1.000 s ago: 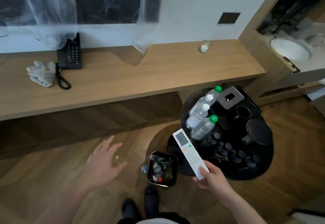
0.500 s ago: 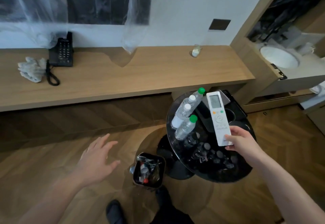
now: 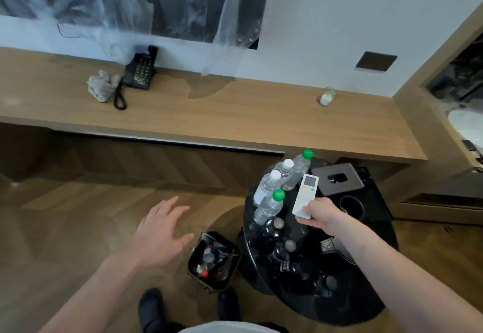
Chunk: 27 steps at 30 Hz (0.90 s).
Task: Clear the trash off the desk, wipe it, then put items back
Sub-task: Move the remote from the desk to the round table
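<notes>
One long wooden desk (image 3: 235,113) with a smooth, pale grain spans the frame against a white wall; above it hangs a dark panel draped in crinkled clear plastic sheeting (image 3: 109,6). Herringbone wood flooring (image 3: 78,215) lies below. One round, glossy black side table (image 3: 373,301) stands at right, just in front of the desk edge, carrying four clear plastic water bottles (image 3: 269,206), two with green caps and two with white, a square dark tissue-box cover (image 3: 337,180), and several small dark bottles whose number cannot be told. One small black rectangular waste bin (image 3: 213,261), holding mixed trash, sits on the floor touching the table's base. On the desk, three objects: one black corded telephone (image 3: 139,72) at the wall, one crumpled off-white cloth (image 3: 102,87) just beside it on its left, and one small clear glass (image 3: 328,96) with white contents, well apart to the right. Two dark shoes (image 3: 151,311) show at the bottom edge.

Right hand (image 3: 322,214): fingers clamped on the lower end of one slim white remote control (image 3: 305,193) with a small grey screen, held tilted above the side table, near the bottles. Left hand (image 3: 162,231): empty, fingers spread, palm down, hovering above the floor just left of the bin. The hands are well apart.
</notes>
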Each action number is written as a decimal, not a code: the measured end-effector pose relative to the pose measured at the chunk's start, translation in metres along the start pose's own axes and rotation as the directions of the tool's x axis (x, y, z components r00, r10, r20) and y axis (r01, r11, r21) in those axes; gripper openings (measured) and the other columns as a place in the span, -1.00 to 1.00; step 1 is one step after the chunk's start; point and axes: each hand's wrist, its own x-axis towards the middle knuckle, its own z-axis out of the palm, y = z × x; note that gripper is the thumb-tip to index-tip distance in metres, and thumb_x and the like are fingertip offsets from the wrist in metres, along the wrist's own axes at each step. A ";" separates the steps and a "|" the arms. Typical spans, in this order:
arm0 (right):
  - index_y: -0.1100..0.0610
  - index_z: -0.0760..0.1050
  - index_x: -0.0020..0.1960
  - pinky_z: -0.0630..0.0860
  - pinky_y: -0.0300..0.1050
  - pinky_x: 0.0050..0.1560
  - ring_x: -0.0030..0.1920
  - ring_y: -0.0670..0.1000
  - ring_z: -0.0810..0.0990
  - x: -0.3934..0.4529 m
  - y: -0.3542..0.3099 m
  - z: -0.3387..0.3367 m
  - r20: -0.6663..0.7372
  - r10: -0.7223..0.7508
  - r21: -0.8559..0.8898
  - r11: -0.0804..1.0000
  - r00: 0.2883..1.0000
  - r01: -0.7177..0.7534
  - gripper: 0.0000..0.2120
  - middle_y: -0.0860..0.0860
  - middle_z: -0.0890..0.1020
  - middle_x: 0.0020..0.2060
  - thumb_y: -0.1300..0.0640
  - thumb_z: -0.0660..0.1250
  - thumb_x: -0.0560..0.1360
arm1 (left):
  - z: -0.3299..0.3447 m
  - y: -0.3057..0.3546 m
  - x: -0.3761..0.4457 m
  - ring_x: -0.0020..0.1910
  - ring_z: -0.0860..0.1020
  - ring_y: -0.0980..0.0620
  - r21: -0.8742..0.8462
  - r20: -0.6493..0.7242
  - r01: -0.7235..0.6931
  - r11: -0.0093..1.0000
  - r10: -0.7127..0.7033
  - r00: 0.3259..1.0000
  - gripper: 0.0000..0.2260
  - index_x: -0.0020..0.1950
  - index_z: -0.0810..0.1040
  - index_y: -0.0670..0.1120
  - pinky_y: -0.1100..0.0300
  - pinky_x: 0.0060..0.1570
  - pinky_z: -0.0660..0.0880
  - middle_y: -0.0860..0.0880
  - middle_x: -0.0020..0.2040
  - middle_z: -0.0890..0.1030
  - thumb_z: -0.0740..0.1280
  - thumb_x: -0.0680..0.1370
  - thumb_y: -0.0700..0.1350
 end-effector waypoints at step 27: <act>0.22 0.55 0.16 0.69 0.09 -0.22 -0.13 0.18 0.71 0.083 0.061 0.032 -0.108 0.269 -0.314 0.904 0.957 -0.289 -0.71 0.20 0.71 -0.06 0.32 0.10 0.58 | -0.001 -0.046 -0.043 0.65 0.09 -0.05 -0.008 -0.009 0.226 0.974 -0.226 0.974 -0.30 0.63 0.21 0.19 -0.02 0.61 0.13 0.08 0.67 0.13 0.32 0.55 0.34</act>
